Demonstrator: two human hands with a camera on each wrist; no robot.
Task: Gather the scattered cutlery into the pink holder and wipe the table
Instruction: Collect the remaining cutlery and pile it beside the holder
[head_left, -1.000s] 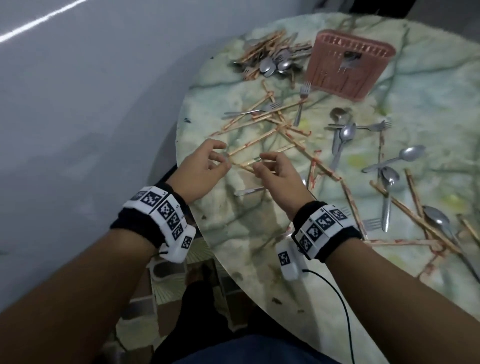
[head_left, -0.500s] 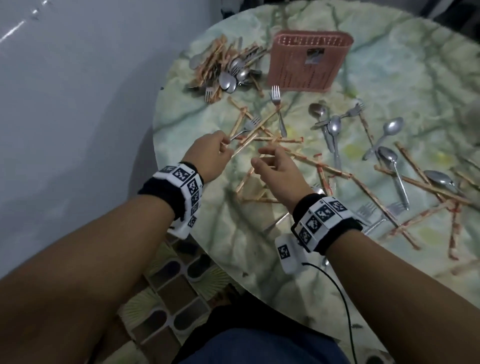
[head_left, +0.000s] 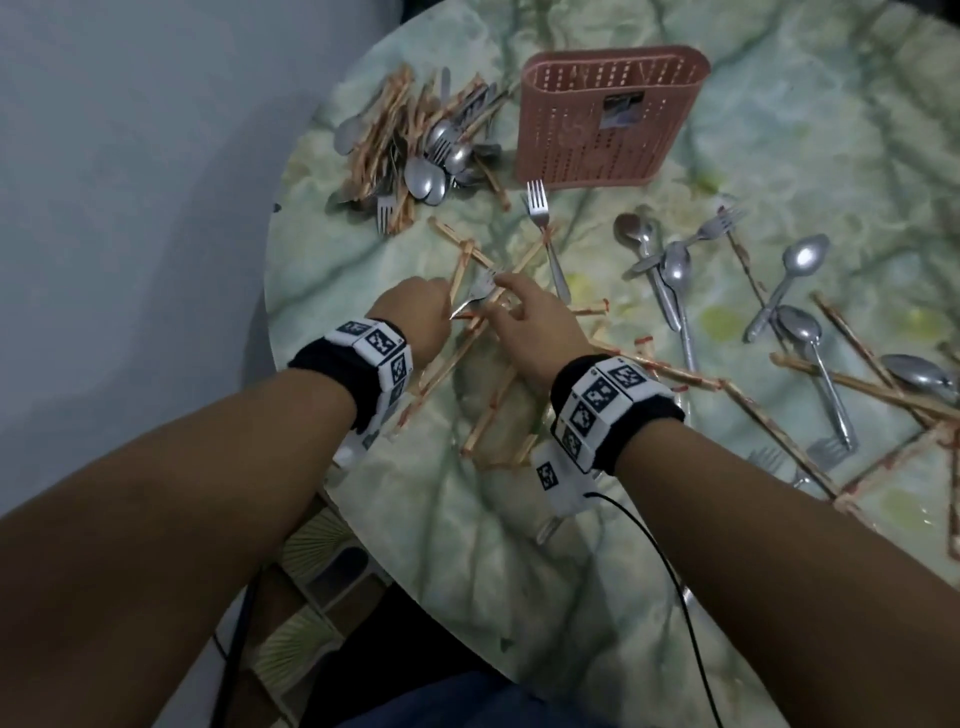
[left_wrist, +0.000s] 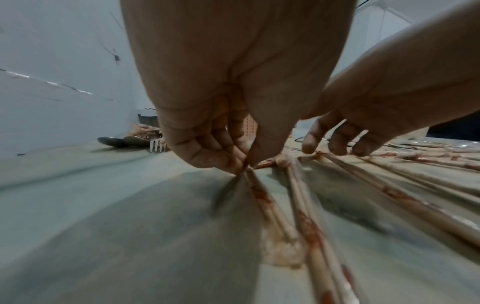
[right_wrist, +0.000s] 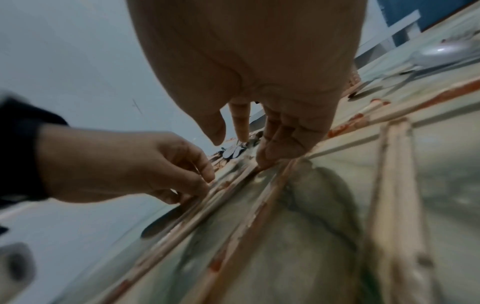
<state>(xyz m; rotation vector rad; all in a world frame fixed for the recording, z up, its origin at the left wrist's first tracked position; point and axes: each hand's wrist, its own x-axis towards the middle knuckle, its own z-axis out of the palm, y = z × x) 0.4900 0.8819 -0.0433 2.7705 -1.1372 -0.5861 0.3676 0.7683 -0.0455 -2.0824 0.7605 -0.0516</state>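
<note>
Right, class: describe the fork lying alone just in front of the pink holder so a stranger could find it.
Find the pink holder at the table's far side. Directly before its near wall lies one fork, tines toward the holder. Unlike the piled forks leftward, it lies alone, its handle crossing a chopstick.

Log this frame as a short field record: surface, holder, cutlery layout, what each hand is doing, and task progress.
surface: round marbled green table
holder: pink holder at the far side, lying on its side
gathered pile: spoons, forks and chopsticks heaped left of the holder
scattered: spoons, a fork and chopsticks across the middle and right
left hand: pinches a chopstick at the table
right hand: fingers straight, pressing on chopsticks
progress: cutlery still outside holder; wiping not begun
</note>
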